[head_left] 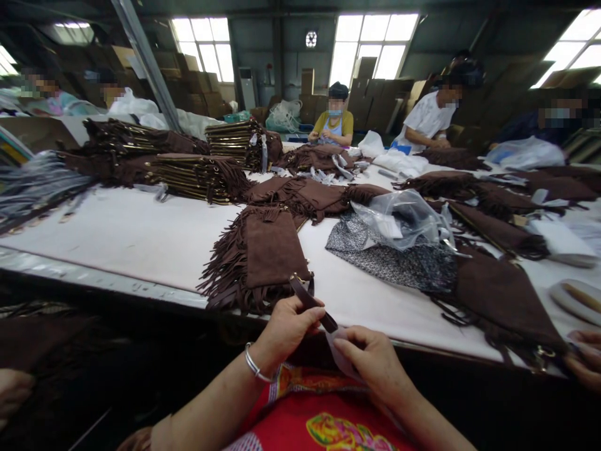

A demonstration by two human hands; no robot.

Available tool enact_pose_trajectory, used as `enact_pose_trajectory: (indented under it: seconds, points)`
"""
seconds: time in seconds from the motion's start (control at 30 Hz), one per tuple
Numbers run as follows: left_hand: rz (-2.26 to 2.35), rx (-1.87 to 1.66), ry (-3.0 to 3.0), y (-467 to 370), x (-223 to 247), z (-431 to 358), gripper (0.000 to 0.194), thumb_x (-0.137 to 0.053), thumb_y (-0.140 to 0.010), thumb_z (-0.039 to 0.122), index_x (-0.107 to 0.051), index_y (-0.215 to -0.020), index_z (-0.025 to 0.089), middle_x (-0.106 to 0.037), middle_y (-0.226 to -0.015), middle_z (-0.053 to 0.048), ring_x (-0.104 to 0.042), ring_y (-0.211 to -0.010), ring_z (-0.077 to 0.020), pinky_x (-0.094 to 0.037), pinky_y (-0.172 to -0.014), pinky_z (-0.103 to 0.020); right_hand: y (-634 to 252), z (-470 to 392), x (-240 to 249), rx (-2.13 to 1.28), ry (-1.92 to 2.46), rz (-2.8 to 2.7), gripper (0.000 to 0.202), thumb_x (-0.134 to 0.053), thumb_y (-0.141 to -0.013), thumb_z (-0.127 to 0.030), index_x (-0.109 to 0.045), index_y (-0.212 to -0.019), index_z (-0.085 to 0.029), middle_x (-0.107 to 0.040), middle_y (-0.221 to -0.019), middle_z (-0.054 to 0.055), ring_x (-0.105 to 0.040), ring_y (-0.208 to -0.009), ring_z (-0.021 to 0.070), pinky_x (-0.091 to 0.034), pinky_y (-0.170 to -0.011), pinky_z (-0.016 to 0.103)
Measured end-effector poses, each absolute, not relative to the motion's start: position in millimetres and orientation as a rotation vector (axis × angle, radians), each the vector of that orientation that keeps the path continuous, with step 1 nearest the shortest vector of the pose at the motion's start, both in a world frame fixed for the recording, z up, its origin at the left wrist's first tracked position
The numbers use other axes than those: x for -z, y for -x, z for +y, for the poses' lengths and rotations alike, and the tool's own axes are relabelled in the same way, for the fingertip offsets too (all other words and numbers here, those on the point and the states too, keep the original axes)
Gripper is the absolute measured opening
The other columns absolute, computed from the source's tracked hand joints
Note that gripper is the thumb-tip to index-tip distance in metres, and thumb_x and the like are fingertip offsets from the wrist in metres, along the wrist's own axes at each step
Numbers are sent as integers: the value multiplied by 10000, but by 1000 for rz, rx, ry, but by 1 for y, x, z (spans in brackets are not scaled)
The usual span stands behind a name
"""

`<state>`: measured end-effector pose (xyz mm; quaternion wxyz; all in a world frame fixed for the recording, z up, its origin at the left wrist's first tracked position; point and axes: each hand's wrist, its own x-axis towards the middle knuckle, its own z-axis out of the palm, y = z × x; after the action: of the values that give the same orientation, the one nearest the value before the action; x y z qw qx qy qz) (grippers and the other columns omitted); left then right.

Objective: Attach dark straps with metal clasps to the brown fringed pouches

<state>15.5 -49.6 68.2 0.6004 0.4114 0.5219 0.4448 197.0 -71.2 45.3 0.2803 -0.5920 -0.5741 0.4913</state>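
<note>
A brown fringed bag (275, 247) lies flat at the table's front edge, its fringe spread to the left. From its lower right corner, near a gold-coloured ring, a dark brown strap (307, 299) runs toward me. My left hand (288, 326), with a silver bangle at the wrist, pinches this strap between thumb and fingers. Just to the right, my right hand (370, 357) is closed on a thin, pale translucent wrapping (342, 357) at the strap's near end. Both hands are in front of the table edge, above a red patterned apron (328, 419).
Stacked brown bags (188, 177) stand at the back left. Clear plastic (406, 216) lies on a grey speckled cloth (389, 257) to the right, beside another brown bag (502, 294). Other people's hands show at both side edges; several people work across the table (117, 225).
</note>
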Motion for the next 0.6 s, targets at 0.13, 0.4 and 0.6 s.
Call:
enact_pose_trajectory:
  seconds: [0.13, 0.4, 0.6]
  points:
    - [1231, -982, -1008, -12, -67, -52, 216, -693, -721, 307, -699, -843, 129, -609, -579, 8, -527, -508, -97, -421, -516, -215, -199, -72, -43, -1347, 1574, -1533, 244, -639, -741, -374, -749, -788, -161, -725, -752, 36, -630, -723, 207, -451, -670, 271]
    - [1184, -886, -1051, -19, -56, -60, 160, -706, -709, 259, -736, -805, 135, -706, -765, -36, -598, -684, -133, -454, -660, -229, -191, -68, -43, -1260, 1455, -1664, 231, -651, -746, -382, -730, -817, -177, -685, -777, 32, -599, -749, 186, -439, -698, 266]
    - [943, -865, -639, -14, -50, -54, 359, -695, -748, 442, -681, -942, 141, -710, -897, -84, -652, -770, -169, -496, -680, -263, -202, -64, -58, -1533, 1413, -1561, 324, -613, -771, -455, -644, -679, -146, -575, -615, -2, -478, -595, 123, -350, -570, 234]
